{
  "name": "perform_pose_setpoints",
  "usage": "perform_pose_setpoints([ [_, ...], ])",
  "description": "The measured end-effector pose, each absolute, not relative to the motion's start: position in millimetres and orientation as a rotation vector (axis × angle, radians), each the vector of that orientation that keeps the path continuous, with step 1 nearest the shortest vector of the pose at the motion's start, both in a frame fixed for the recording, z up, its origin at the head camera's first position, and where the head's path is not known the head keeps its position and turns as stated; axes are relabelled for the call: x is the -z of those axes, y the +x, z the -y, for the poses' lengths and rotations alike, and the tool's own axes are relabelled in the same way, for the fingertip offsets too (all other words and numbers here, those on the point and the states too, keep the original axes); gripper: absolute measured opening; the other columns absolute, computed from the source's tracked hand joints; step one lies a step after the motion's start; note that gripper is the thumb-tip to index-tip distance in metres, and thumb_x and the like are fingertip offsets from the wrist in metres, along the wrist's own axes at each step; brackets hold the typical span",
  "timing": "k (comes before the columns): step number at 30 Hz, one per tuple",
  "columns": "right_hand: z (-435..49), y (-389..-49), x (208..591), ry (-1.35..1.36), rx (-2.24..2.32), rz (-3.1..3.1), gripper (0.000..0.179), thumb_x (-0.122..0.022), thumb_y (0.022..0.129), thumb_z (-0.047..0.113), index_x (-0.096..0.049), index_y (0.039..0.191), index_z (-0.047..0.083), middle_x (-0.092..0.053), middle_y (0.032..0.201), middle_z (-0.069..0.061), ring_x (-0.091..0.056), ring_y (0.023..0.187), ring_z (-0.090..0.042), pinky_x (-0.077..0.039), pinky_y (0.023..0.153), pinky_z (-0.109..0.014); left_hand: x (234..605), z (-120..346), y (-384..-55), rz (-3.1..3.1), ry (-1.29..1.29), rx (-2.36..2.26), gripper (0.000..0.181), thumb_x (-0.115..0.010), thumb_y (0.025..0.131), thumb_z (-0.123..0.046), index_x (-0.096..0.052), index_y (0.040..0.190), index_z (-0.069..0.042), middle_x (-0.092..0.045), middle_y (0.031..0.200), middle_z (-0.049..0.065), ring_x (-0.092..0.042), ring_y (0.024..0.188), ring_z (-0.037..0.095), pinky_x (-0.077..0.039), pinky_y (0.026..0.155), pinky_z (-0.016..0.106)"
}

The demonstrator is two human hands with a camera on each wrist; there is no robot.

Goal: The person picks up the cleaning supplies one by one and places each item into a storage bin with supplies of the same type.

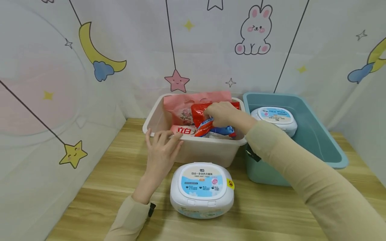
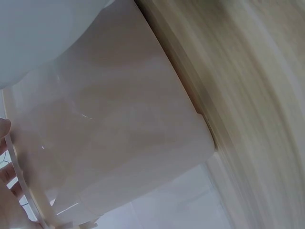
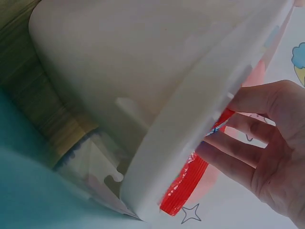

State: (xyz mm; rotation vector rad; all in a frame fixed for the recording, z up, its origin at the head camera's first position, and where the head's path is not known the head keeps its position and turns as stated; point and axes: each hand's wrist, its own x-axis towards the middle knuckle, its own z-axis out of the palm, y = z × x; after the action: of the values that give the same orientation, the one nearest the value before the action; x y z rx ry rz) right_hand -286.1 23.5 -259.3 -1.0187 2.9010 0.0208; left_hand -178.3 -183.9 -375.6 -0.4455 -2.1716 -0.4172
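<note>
My left hand (image 1: 163, 150) grips the front rim of a white plastic bin (image 1: 208, 147), its fingers hooked over the edge. The left wrist view shows fingertips (image 2: 5, 174) at the rim. Inside the bin, my right hand (image 1: 221, 113) pinches a red plastic packet (image 1: 197, 112) with thumb and fingers; the packet's lower part is hidden. Beside it lie a red-and-blue packet (image 1: 205, 127), a pink bag (image 1: 181, 107) with a flower print, and a pink-and-white pack (image 1: 183, 130). In the right wrist view, the red packet's ribbed end (image 3: 183, 188) shows above the rim.
A white lidded box (image 1: 202, 194) with a blue label stands on the wooden table (image 1: 99, 190) in front of the bin. To the right, a teal bin (image 1: 316, 137) holds a similar white box (image 1: 275, 118). A printed curtain (image 1: 211, 43) hangs close behind.
</note>
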Motion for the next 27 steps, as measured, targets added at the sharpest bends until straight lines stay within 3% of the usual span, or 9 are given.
perform_pose_setpoints([
  [14, -23.5, -285.9, 264.2, -0.970, -0.091, -2.845, 0.024, -0.075, 0.080, 0.020, -0.069, 0.104, 0.020, -0.068, 0.115, -0.003, -0.059, 0.100, -0.023, -0.050, 0.094, -0.043, 375.1, 183.8, -179.3, 2.136, -0.449, 0.389, 0.023, -0.075, 0.083, -0.019, -0.066, 0.103, -0.019, -0.065, 0.099, 0.010, -0.055, 0.098, 0.028, -0.024, 0.106, 0.068],
  [27, -22.8, -283.0, 265.5, -0.899, -0.114, -2.802, 0.034, -0.078, 0.078, 0.019, -0.068, 0.111, 0.022, -0.067, 0.117, -0.002, -0.058, 0.103, -0.022, -0.051, 0.096, -0.046, 375.0, 183.8, -179.3, 2.140, -0.452, 0.388, 0.022, -0.075, 0.083, -0.020, -0.067, 0.103, -0.020, -0.065, 0.099, 0.010, -0.055, 0.098, 0.028, -0.023, 0.106, 0.069],
])
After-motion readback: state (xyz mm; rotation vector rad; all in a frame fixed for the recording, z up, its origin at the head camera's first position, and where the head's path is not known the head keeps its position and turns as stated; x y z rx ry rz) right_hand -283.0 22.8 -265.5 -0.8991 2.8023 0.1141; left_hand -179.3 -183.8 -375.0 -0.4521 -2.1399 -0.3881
